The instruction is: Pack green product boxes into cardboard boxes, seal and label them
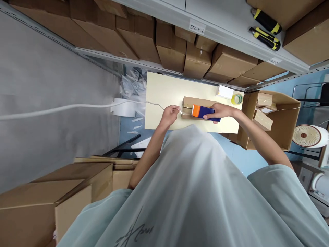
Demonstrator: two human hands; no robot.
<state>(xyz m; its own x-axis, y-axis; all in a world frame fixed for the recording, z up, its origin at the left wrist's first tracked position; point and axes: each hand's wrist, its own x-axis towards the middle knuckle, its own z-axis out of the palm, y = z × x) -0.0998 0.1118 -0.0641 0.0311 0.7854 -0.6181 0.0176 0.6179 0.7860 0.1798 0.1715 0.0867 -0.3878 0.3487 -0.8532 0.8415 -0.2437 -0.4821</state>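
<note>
Both bare forearms (148, 156) forward, left hand (169, 115) with fingers (175, 107) in a pinch, right hand (221, 110) in a wider grip

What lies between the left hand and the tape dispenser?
In the head view, a thin shiny strip shows there, over the left end of the cardboard box.

The right hand (221, 110) covers part of the orange and navy-blue tape dispenser (202, 112), which hides part of the long brown cardboard box (189, 102). The thin pale piece (181, 112) pinched in the left hand (170, 115) is too small to identify. The left edge cuts off the white cable (64, 108); the right edge crops the round white fan (307, 135)
</note>
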